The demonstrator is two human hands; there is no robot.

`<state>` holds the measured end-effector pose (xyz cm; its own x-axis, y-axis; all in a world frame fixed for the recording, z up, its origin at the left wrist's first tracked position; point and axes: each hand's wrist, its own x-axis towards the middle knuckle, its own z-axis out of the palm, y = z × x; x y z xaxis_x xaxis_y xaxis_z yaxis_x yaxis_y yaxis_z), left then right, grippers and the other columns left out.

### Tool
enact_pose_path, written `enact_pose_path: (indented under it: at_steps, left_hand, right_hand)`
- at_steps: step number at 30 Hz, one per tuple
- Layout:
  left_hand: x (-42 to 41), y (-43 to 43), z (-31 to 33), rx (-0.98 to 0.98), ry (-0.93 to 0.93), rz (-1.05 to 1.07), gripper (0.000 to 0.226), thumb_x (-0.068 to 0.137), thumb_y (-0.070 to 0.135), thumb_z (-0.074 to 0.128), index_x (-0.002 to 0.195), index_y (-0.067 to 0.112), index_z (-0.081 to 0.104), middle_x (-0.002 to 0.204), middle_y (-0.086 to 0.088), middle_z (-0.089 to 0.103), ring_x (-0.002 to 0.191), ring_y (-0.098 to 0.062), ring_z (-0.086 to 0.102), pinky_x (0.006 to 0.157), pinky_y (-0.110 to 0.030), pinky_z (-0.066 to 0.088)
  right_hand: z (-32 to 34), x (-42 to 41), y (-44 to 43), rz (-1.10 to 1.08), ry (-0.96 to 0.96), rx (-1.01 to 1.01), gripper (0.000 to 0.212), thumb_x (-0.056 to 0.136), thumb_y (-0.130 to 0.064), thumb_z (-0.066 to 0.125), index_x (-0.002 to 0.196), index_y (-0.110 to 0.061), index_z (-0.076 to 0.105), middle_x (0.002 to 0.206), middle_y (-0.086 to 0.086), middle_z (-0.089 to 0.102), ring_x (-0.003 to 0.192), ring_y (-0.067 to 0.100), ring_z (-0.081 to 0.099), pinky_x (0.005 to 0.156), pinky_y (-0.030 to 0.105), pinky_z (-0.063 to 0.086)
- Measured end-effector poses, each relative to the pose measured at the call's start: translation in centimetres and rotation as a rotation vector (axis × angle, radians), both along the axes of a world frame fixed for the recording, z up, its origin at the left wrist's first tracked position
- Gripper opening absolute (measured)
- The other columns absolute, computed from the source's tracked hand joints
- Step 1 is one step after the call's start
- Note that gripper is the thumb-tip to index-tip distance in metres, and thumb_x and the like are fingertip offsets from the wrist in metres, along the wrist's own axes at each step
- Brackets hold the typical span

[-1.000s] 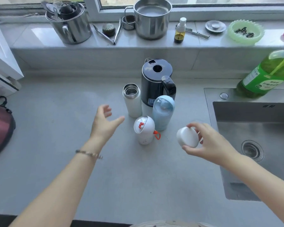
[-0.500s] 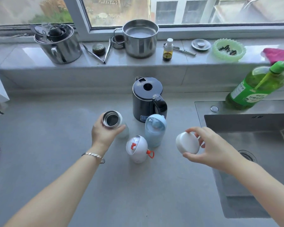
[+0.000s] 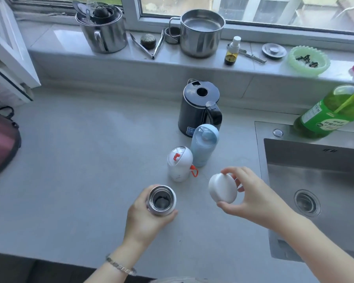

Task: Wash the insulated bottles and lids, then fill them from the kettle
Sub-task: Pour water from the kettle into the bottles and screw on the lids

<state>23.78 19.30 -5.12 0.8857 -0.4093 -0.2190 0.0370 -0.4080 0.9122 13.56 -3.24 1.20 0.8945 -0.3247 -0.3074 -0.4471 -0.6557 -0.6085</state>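
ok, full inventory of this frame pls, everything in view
open bottle: 1, white with steel mouth, in the left hand
lid: 1, white, in the right hand
white bottle: 1, white with orange strap, capped, mid-counter
blue bottle: 1, pale blue, capped, behind the white bottle
kettle: 1, dark, behind the blue bottle
steel pots: 2, silver, windowsill
tongs: 1, metal, sill between the pots
small bottle: 1, white cap, sill
dish: 1, green, sill right
soap bottle: 1, green, behind the sink
sink: 1, steel, right
bag: 1, pink, left edge
counter: 1, grey
left hand: grips the open bottle
right hand: fingers hold the lid
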Motion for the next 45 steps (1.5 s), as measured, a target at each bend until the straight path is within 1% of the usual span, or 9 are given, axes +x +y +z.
enact_pose_path:
  at_steps: [5,9,18,22,27,31,36,41,45]
  left_hand:
    - [-2.4,-2.8,-1.0,-0.002,0.032,-0.098,0.054,0.047,0.026,0.084,0.094,0.034,0.061,0.089,0.025,0.067,0.083,0.005,0.062,0.075,-0.009,0.045]
    - [-2.6,-4.3,-0.4,0.018,0.013,-0.169,0.052,0.050,0.015,0.085,0.087,0.040,0.058,0.087,0.026,0.065,0.081,0.006,0.060,0.070,-0.007,0.042]
    - [-1.9,-5.9,-0.8,0.034,0.082,-0.185,0.061,0.040,0.023,0.076,0.092,0.047,0.053,0.100,0.019,0.060,0.103,-0.012,0.057,0.088,-0.035,0.049]
    - [-2.0,-6.6,-0.6,0.079,0.057,-0.235,0.063,0.038,0.027,0.073,0.092,0.050,0.049,0.098,0.025,0.054,0.107,-0.015,0.055,0.092,-0.034,0.046]
    - [-1.6,-6.9,-0.1,0.114,0.031,-0.280,0.072,0.040,0.028,0.070,0.111,0.026,0.060,0.093,0.030,0.047,0.109,-0.013,0.053,0.095,-0.027,0.041]
    - [-1.4,-6.8,0.0,0.149,0.041,-0.299,0.070,0.043,0.027,0.075,0.111,0.028,0.059,0.092,0.028,0.047,0.110,-0.014,0.051,0.091,-0.024,0.041]
    - [-1.4,-7.0,-0.2,0.170,0.020,-0.304,0.068,0.041,0.034,0.068,0.109,0.027,0.060,0.093,0.021,0.052,0.105,-0.014,0.053,0.089,-0.029,0.045]
    - [-1.8,-6.9,-0.7,0.178,-0.022,-0.372,0.075,0.040,0.032,0.069,0.114,0.027,0.059,0.097,0.024,0.049,0.108,-0.016,0.049,0.096,-0.038,0.041]
    - [-2.3,-7.4,-0.3,0.222,-0.057,-0.420,0.067,0.047,0.040,0.062,0.114,0.032,0.058,0.102,0.024,0.048,0.109,-0.013,0.048,0.097,-0.037,0.041]
  right_hand:
    - [-0.6,-0.8,1.2,0.018,0.005,0.029,0.058,0.060,-0.048,0.071,0.110,-0.044,0.043,0.102,-0.016,0.044,0.092,0.006,0.053,0.084,0.032,0.049]
    - [-0.8,-0.6,2.2,0.058,-0.073,0.093,0.056,0.060,-0.045,0.071,0.109,-0.043,0.045,0.104,-0.022,0.043,0.094,0.001,0.050,0.082,0.021,0.047]
    - [-0.5,1.6,2.5,0.246,-0.104,0.012,0.065,0.067,-0.025,0.076,0.127,-0.027,0.052,0.117,-0.021,0.044,0.112,0.001,0.041,0.095,0.015,0.034]
    - [-0.2,1.5,1.5,0.294,-0.078,0.000,0.065,0.065,-0.025,0.078,0.125,-0.028,0.054,0.116,-0.024,0.046,0.105,-0.008,0.041,0.092,0.011,0.035]
    - [-0.5,1.3,1.1,0.308,-0.128,0.014,0.066,0.065,-0.023,0.079,0.126,-0.027,0.055,0.118,-0.021,0.050,0.110,-0.005,0.044,0.094,0.012,0.034]
    - [-0.4,1.5,1.3,0.316,-0.119,-0.016,0.066,0.065,-0.023,0.079,0.126,-0.026,0.055,0.117,-0.020,0.049,0.106,-0.006,0.043,0.089,0.006,0.032]
    - [0.0,1.7,2.4,0.086,-0.061,-0.038,0.066,0.064,-0.034,0.081,0.124,-0.025,0.054,0.107,-0.016,0.047,0.091,0.002,0.045,0.088,0.022,0.041]
    - [0.2,1.8,3.4,0.090,0.123,-0.130,0.063,0.065,-0.045,0.076,0.118,-0.023,0.050,0.107,-0.007,0.049,0.095,0.015,0.052,0.072,0.021,0.033]
    - [0.4,2.1,4.0,0.077,0.351,-0.497,0.067,0.067,-0.078,0.048,0.090,-0.016,0.037,0.077,-0.002,0.052,0.075,0.024,0.051,0.063,0.031,0.035]
